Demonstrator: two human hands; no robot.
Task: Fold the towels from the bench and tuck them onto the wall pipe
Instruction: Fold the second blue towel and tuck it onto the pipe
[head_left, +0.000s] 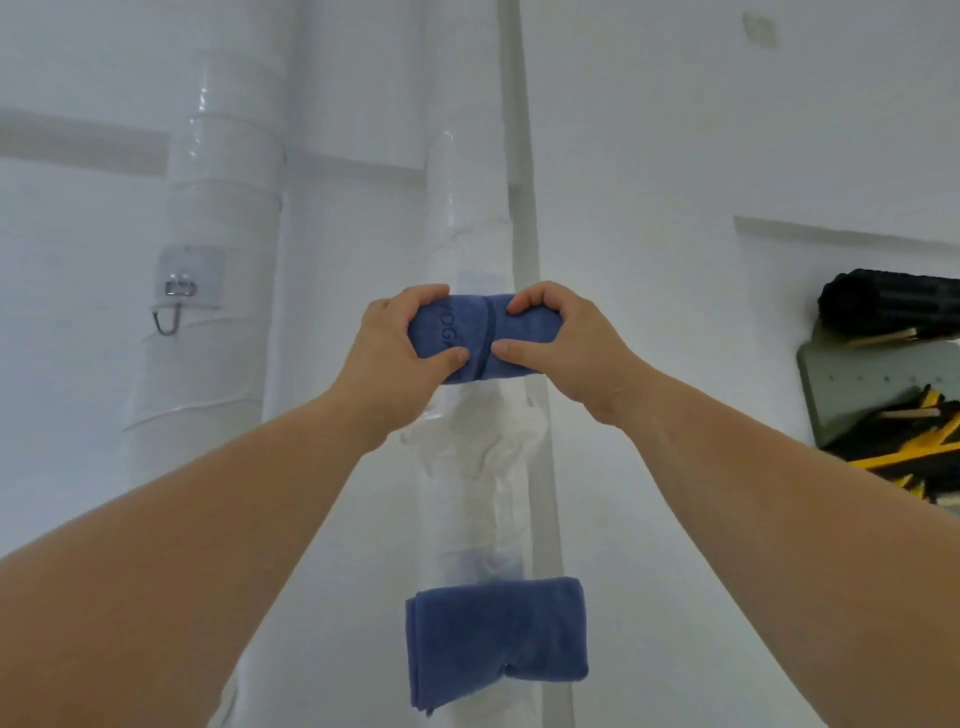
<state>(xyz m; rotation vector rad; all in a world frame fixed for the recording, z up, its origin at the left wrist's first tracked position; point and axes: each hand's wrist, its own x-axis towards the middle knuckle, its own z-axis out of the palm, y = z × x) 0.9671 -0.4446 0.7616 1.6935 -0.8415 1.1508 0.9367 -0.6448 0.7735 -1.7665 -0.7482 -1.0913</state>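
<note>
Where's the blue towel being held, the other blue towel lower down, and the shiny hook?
held towel (483, 338): head view, its middle, by the seam.
lower towel (498, 634): head view, middle of its front face.
metal hook (191, 265): head view, its flat back plate.

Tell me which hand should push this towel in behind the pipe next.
Probably the right hand: it pinches the towel just where the wrapped pipe meets the thin pipe beside it. The left hand grips the end farther from that gap.
</note>
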